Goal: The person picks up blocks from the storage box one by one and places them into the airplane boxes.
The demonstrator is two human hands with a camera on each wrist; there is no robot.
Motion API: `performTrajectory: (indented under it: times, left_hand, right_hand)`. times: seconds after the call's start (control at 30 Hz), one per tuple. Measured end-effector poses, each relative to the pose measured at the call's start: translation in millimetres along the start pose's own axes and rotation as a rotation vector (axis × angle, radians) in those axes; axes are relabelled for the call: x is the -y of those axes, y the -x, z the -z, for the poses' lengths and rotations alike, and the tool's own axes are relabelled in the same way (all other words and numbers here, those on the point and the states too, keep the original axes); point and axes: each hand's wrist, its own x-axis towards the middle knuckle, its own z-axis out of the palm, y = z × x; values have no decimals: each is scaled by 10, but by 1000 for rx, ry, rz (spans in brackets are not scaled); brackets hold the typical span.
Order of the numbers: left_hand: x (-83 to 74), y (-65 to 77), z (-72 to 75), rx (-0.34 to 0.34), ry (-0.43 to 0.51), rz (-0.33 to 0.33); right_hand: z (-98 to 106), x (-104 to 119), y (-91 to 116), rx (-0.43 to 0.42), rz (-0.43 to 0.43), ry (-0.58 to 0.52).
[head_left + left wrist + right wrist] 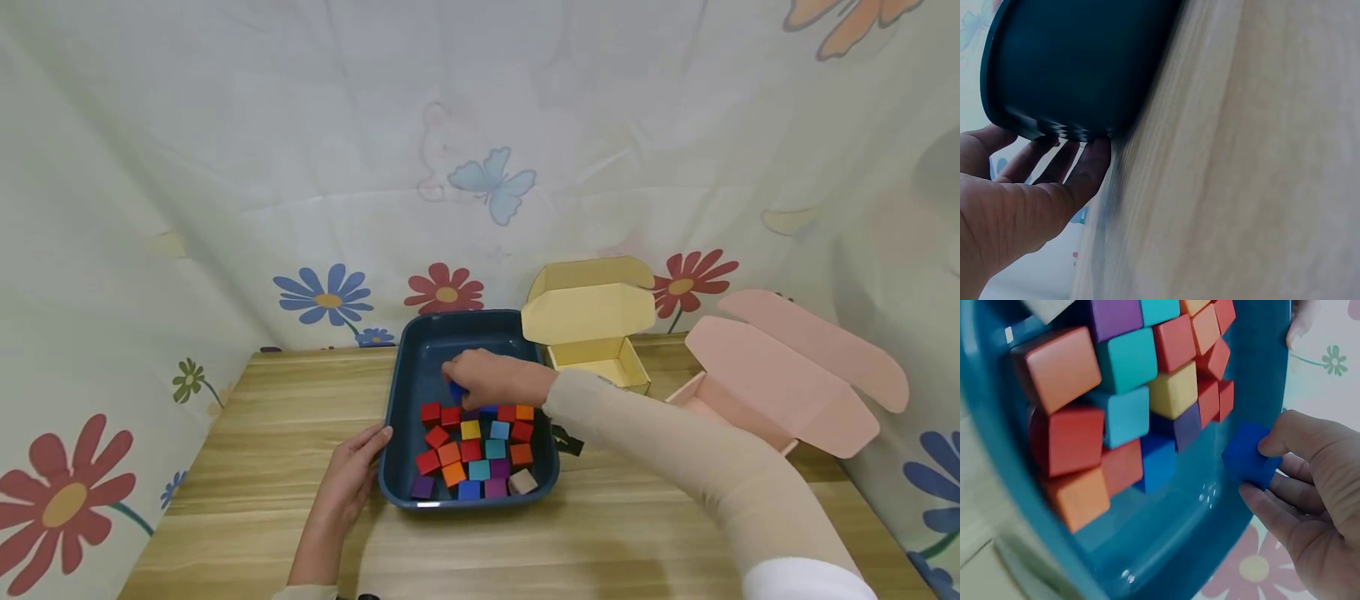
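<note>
A deep blue tray (427, 350) stands on the table with several coloured cubes inside, most of them in its near half. At its left side my left hand (352, 467) holds the wall, thumb by the rim and fingers on the outside. In the left wrist view, the fingers (1088, 165) touch the tray's outer wall. My right hand (491, 379) reaches into the tray from the right. It pinches a blue cube (1250, 453) between thumb and fingers, above the tray floor and beyond the other cubes in the right wrist view.
To the tray's right is an open yellow cardboard box (600, 350) with its lid raised. Farther right lies an open pink box (780, 375). A small black item (567, 440) lies beside the tray. A flowered cloth (480, 125) hangs behind the wooden table (300, 400).
</note>
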Motion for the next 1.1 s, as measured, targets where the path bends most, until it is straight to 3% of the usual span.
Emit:
performTrajectory:
  times: [0.27,0.63,1.1]
  left_hand:
    - [34,-33,-1,-5,-13,-6]
    - [36,-6,-6,-12,-28,10]
    - [29,-53,6,-7,-15,5]
  right_hand:
    - [85,-215,292,-25,-64,37]
    - [170,-553,703,-118,-42,180]
    - [247,-1055,1450,-156,-130,167]
